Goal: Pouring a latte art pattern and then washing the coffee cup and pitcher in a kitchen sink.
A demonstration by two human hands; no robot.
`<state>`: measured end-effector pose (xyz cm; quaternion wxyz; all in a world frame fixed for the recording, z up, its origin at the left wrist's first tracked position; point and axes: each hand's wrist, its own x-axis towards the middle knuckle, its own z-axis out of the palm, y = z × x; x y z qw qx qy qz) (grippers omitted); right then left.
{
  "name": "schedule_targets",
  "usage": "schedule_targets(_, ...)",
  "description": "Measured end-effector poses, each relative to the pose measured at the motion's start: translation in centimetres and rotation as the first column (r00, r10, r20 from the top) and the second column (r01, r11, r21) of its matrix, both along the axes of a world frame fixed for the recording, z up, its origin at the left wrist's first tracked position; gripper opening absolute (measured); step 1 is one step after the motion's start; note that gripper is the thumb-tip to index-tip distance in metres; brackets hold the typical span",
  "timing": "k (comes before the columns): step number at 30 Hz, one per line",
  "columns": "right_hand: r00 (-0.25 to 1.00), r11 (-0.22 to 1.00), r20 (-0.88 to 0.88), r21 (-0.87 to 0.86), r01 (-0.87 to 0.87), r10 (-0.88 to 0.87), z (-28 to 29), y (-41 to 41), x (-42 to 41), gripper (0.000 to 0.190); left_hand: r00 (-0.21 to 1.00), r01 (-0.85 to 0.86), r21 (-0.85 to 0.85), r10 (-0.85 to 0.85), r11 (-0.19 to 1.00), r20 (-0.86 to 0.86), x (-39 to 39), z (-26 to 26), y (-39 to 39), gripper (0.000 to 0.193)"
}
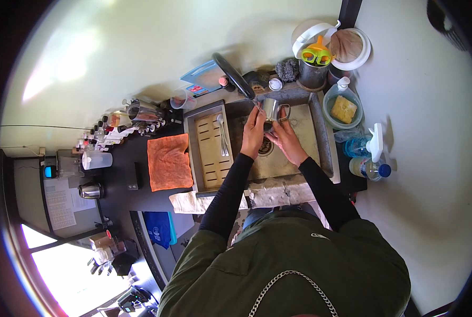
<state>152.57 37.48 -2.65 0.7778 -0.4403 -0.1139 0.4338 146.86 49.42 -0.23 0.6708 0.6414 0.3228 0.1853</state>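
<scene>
Over the sink basin (299, 158), both my hands are on a small stainless steel pitcher (270, 109) tipped on its side, its handle pointing right. My left hand (254, 132) holds it from the left, just below the mouth of the black faucet (234, 75), where water seems to run. My right hand (285, 138) supports it from below and the right, its fingers near the handle. The drain (265, 146) lies partly hidden under my hands. Spoons (222, 134) rest on the slotted tray (208, 150) left of the basin.
An orange cloth (169, 162) lies left of the sink. On the right stand a soap container with a yellow sponge (343, 109), a spray bottle (357, 146) and a blue-capped bottle (368, 168). Behind the basin are a metal canister (313, 75) and a scouring pad (287, 70). A wet cloth (279, 193) hangs over the front edge.
</scene>
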Motion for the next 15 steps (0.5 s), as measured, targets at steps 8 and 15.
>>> schedule_targets(8, 0.99, 0.987, -0.064, 0.105, -0.12, 0.127, 0.3, -0.1, 0.0, 0.05, 0.991, 0.061, 0.387, -0.009, 0.92, -0.135, -0.3, 0.6, 2.1, 0.055)
schedule_targets(15, 0.484, 0.899, 0.858, -0.065, 0.433, -0.172, 0.6, -0.5, 1.6, 0.081, 0.985, 0.022, 0.05, -0.03, 0.998, 0.171, 2.1, -1.2, -0.1, 0.068)
